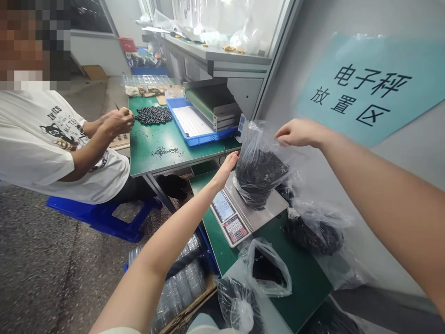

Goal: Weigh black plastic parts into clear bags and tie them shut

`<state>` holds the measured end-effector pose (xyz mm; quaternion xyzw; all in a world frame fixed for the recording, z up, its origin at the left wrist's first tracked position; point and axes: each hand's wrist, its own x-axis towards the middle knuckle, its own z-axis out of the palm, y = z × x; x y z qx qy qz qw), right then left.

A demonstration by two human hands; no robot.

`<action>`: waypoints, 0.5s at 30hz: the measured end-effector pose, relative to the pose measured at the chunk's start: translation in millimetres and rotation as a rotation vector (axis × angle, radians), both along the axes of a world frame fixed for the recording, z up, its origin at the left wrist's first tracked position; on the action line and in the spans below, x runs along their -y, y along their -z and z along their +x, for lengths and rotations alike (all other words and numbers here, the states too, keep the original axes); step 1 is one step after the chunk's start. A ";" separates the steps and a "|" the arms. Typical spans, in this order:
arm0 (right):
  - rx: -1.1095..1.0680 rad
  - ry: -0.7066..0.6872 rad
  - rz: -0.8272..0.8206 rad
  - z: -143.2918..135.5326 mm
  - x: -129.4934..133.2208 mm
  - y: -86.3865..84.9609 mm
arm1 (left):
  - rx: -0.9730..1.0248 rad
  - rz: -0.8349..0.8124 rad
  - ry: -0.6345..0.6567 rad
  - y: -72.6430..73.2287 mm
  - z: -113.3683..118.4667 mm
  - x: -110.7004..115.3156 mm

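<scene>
left hand (225, 168) flat, right hand (299, 133) pinching

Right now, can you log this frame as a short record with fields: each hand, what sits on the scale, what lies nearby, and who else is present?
left hand: open, flat beside the bag, at its left side
right hand: pinching the bag's top edge
bag on scale: clear plastic, filled with small black parts
scale: digital, display lit, reading blurred
nearby bags: more clear bags of black parts on the green bench
co-worker: seated at the next green table, handling black rings
</scene>
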<state>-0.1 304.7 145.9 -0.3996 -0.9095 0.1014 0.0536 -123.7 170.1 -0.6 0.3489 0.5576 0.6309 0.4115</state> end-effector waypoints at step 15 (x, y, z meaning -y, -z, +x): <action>0.010 -0.118 -0.138 -17.9 -11.2 73.2 | 0.107 -0.084 -0.037 34.1 14.4 2.8</action>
